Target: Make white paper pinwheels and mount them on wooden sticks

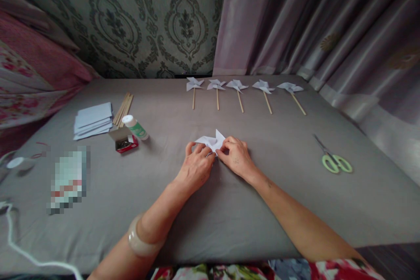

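A white paper pinwheel (211,141) without a stick lies on the grey cloth between my hands, its points sticking up. My left hand (198,164) grips its near left side, fingers bent over the paper. With thumb and fingertips pinched together, my right hand (236,154) holds its right edge. My fingers hide the near part of the paper. To the left stand a glue bottle (136,127) with a white cap, tilted in view, and a small open red box (126,143) with small metal pieces inside.
Finished pinwheels on sticks (238,86) lie in a row at the back. Green-handled scissors (336,162) rest at the right. At the left are stacked white paper (93,120), wooden sticks (124,109), a blurred-out item (68,177) and a white cable (29,258).
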Motion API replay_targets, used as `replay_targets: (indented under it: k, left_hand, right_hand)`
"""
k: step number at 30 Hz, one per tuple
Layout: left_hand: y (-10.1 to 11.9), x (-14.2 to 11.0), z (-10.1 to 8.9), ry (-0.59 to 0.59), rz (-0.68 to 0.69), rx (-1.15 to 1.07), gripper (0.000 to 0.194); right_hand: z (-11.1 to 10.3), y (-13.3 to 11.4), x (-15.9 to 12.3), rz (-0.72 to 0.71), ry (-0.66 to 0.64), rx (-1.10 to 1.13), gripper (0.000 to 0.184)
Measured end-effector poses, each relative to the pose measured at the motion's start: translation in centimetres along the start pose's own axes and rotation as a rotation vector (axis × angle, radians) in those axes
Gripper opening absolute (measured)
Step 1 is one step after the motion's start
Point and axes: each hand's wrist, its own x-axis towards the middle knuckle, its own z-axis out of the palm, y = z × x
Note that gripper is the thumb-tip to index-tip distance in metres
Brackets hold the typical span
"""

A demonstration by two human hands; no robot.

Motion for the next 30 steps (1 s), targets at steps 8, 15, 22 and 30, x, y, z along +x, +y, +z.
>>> replay_targets:
  k: [8, 15, 22, 30]
  left_hand:
    - [-0.11, 0.04, 0.12, 0.014, 0.004, 0.007, 0.021]
    - [-0.06, -0.05, 0.26, 0.004, -0.001, 0.02, 0.021]
    - [-0.1, -0.05, 0.29, 0.001, 0.002, 0.026, 0.02]
    - [-0.09, -0.19, 0.5, 0.005, -0.009, 0.019, 0.021]
  right_hand:
    - [0.19, 0.12, -0.01, 0.007, 0.001, 0.004, 0.017]
    - [0.05, -0.02, 0.01, 0.018, -0.013, -0.011, 0.016]
    - [-0.06, -0.18, 0.02, 0.023, -0.009, -0.019, 0.016]
    - [-0.01, -0.19, -0.01, 0.043, -0.011, -0.025, 0.016]
